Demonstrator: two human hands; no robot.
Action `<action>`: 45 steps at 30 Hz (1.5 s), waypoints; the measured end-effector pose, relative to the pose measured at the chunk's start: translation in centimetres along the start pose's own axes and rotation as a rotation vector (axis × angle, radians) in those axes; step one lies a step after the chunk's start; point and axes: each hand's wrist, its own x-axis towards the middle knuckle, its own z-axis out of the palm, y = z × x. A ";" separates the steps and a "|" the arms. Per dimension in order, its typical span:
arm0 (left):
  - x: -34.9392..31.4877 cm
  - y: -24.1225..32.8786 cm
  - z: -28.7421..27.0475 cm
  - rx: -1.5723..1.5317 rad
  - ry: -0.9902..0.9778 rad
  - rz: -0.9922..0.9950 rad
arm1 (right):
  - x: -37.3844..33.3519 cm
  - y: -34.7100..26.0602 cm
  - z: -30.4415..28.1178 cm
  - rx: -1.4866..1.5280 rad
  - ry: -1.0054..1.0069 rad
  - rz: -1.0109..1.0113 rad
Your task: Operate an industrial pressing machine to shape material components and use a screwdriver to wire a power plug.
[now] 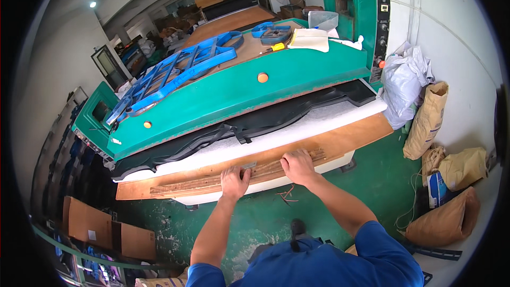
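My left hand point(235, 182) and my right hand point(298, 166) rest a little apart on a long, narrow, brown wooden strip point(268, 170) with lines along it. The fingers of both hands are curled down onto the strip, thumbs towards each other. Beside my left fingers lies a small grey metal piece point(248, 165). The strip lies along the near part of a flat wooden board point(350, 137). Behind it, on a white pad point(329, 116), a long black shaped sheet point(297, 110) reaches under the green machine point(313, 77).
Blue frame-like pieces point(186, 66), a yellow-handled tool point(277, 47) and papers point(309, 39) lie on the machine. White plastic bags point(406, 77) and brown paper sacks point(425, 122) stand at right. Cardboard boxes point(90, 223) stand at lower left. Thin reddish strips point(287, 195) lie on the green floor.
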 end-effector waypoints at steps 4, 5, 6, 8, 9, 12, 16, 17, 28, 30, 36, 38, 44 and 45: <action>-0.7 0.1 0.9 0.032 -0.044 -0.076 | -0.9 0.5 0.4 -0.009 -0.057 0.002; -1.0 0.1 0.9 0.031 -0.034 -0.069 | -1.1 0.4 0.4 -0.031 -0.096 0.008; -1.2 -0.1 0.8 0.018 -0.060 -0.106 | -1.3 0.4 0.5 -0.054 -0.138 0.015; -2.0 0.2 1.0 -0.012 -0.103 -0.136 | -1.9 0.3 0.2 -0.054 -0.159 0.020; -2.6 0.2 1.2 -0.002 -0.066 -0.124 | -2.2 0.2 0.2 -0.045 -0.184 0.019; -4.6 1.0 1.2 -0.008 -0.024 -0.102 | -4.1 -0.2 -1.0 -0.067 -0.196 0.003; -7.9 2.5 0.5 -0.012 0.067 -0.036 | -7.1 -1.5 -3.0 -0.075 -0.164 -0.080; -9.0 2.7 0.3 0.000 0.098 -0.025 | -8.0 -1.9 -3.5 -0.085 -0.175 -0.072; -18.9 6.0 -1.9 -0.084 0.100 0.015 | -14.7 -3.2 -9.3 0.370 -0.477 -0.015; -20.1 6.3 -2.2 -0.121 0.065 0.011 | -13.5 -3.0 -11.5 0.416 -0.486 0.080; -19.7 8.7 -5.4 -0.203 -0.049 -0.183 | -3.1 7.3 -16.7 0.247 -0.198 -0.032; -15.4 12.0 -5.4 -0.269 0.029 -0.175 | 0.0 13.5 -18.0 0.045 -0.201 0.013; 2.6 27.0 4.0 -0.603 -0.018 0.225 | 6.1 24.3 -16.9 -0.159 -0.313 -0.011; 5.2 29.2 6.3 -0.612 -0.021 0.244 | 6.5 25.3 -16.3 -0.165 -0.325 -0.048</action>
